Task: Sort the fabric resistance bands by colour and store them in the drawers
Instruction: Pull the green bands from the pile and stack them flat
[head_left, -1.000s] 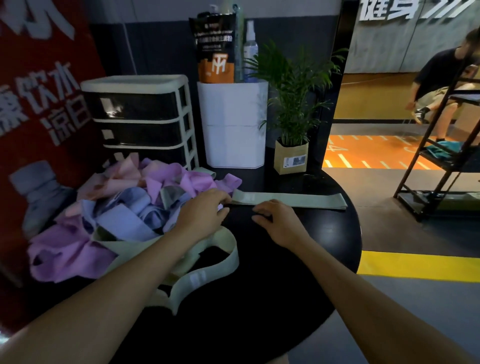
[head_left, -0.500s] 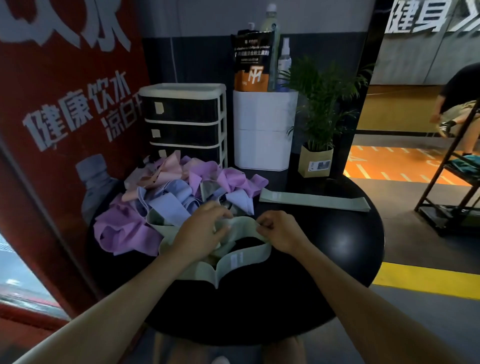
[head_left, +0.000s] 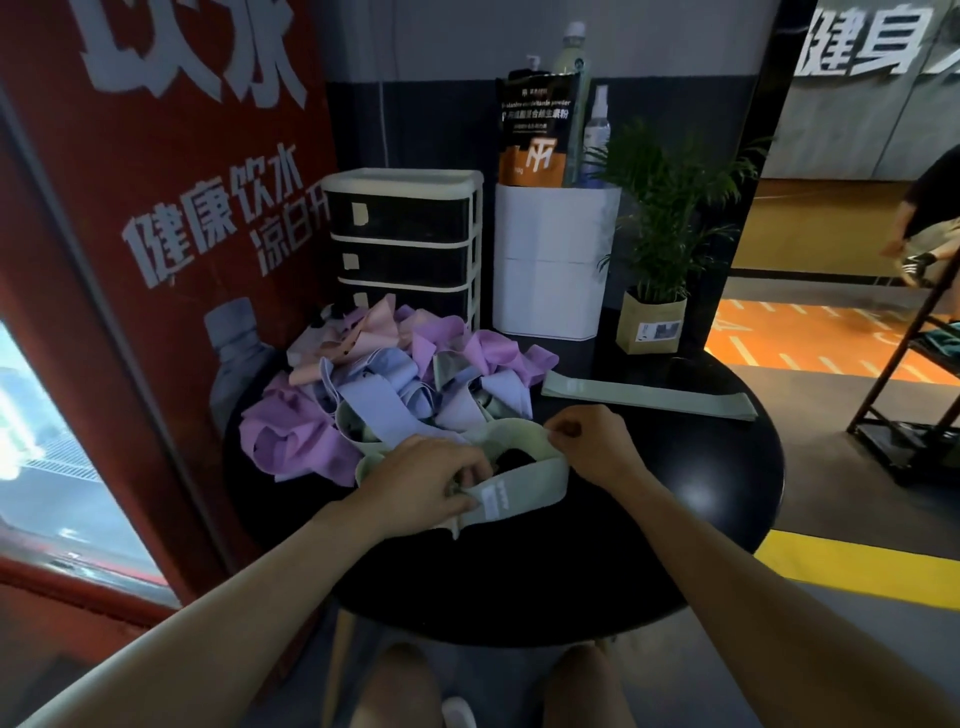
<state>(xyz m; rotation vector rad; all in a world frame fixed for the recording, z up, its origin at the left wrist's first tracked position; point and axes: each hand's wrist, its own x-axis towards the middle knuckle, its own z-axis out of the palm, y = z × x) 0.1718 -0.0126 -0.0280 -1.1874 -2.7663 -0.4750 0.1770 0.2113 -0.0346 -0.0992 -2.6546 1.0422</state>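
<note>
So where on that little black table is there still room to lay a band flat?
Bare tabletop lies in front of both hands, and right of the right hand below the flattened green band. The left and back are crowded: band pile, drawers, white bin, plant.

**Desk:** What does the wearer's own body show?

**Photographer:** Two bare forearms, no sleeves, watch or rings in view, ending in the ungloved left hand (head_left: 426, 486) and ungloved right hand (head_left: 592, 447).

**Desk:** And lower down?

**Photographer:** Bare knees, with what may be a white shoe toe (head_left: 460, 714) between them; the frame's edge is too dim to be sure.
</note>
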